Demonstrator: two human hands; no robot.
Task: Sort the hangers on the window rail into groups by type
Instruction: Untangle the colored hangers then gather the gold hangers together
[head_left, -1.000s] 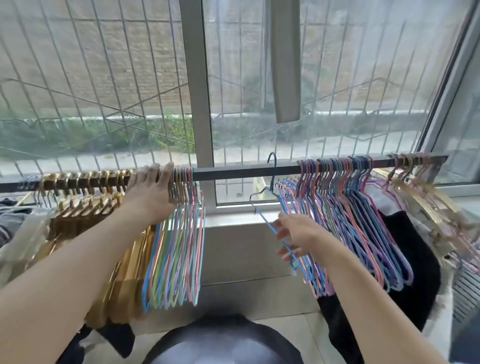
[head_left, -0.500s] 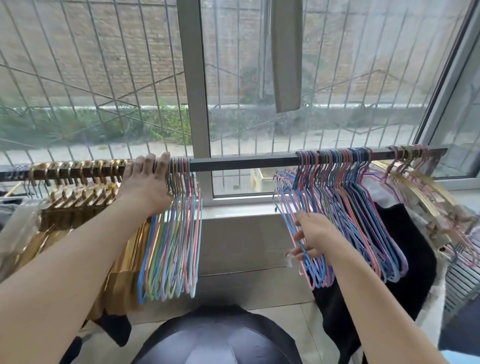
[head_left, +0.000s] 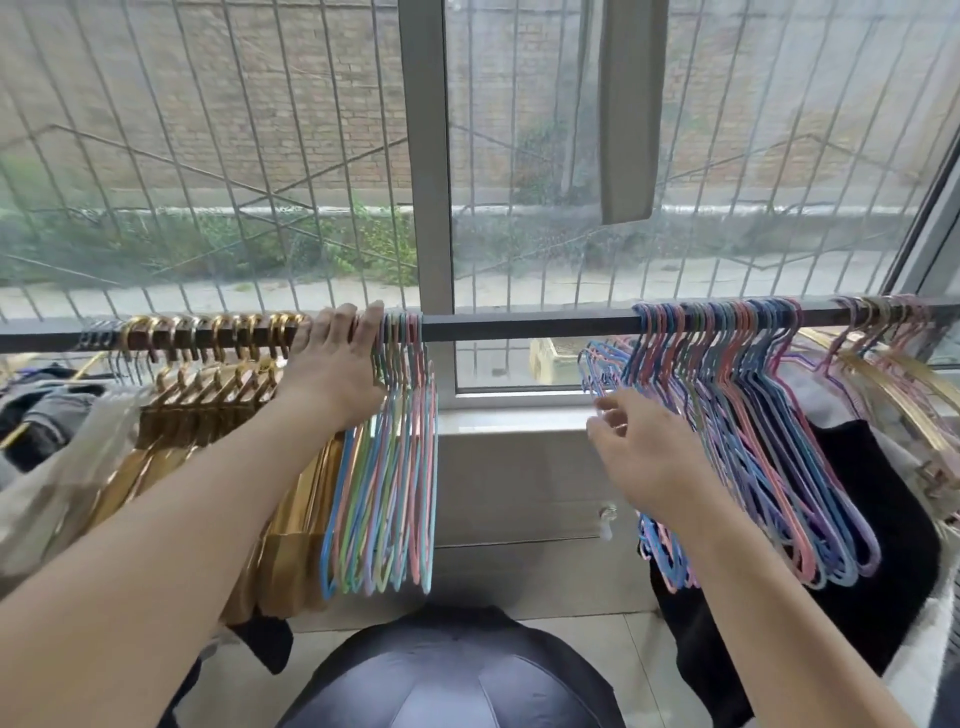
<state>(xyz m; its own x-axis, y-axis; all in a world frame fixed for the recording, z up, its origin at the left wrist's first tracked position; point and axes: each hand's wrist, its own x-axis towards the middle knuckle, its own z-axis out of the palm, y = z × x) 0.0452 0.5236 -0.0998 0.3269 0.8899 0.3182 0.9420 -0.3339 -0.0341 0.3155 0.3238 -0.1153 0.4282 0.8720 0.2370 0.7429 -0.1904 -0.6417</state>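
Gold hangers (head_left: 218, 364) hang grouped at the rail's (head_left: 519, 328) left end, with a small pastel set (head_left: 387, 467) beside them. Our left hand (head_left: 332, 374) rests on the rail between the two, fingers straight and together. Our right hand (head_left: 649, 462) reaches the large pastel bunch (head_left: 737, 415), fingers loosely apart, holding nothing. Further right, mixed hangers (head_left: 883, 343) remain unsorted. We judge the sorting roughly half done. No writing is legible.
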